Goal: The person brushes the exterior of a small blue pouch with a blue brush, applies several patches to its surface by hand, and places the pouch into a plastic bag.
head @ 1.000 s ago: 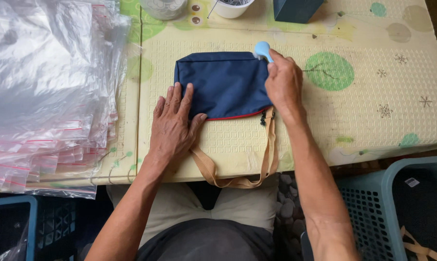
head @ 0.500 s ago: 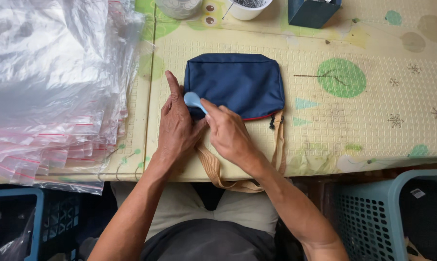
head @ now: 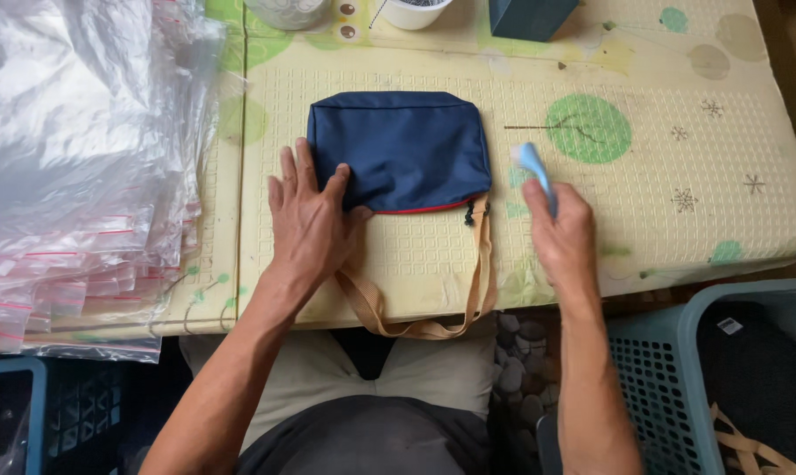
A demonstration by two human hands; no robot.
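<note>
- Pale yellow mat (head: pixel 662 220) with green dots and small tree prints, spread over a table.
- One navy bag (head: pixel 402 149) at mid-mat: flat, rectangular with rounded corners, red trim along near edge, dark zip pull at near right corner.
- One tan strap (head: pixel 416 327), looping from bag over mat's near edge.
- Left hand (head: pixel 308 220) flat and unclenched, fingers spread, pressing bag's near left corner.
- Right hand (head: pixel 561 233) just right of bag, clenched round one light blue tool (head: pixel 533 167); tool's rounded head pointing far, off the bag.
- One heap of clear plastic bags (head: pixel 73 158) at left, some with red seal lines.
- Two cups (head: pixel 413 10) and one teal box (head: pixel 530 16) at far edge, all cut off by frame.
- Two crates: blue (head: pixel 37 413) near left, teal (head: pixel 671 369) near right, the latter holding dark cloth and another tan strap.
</note>
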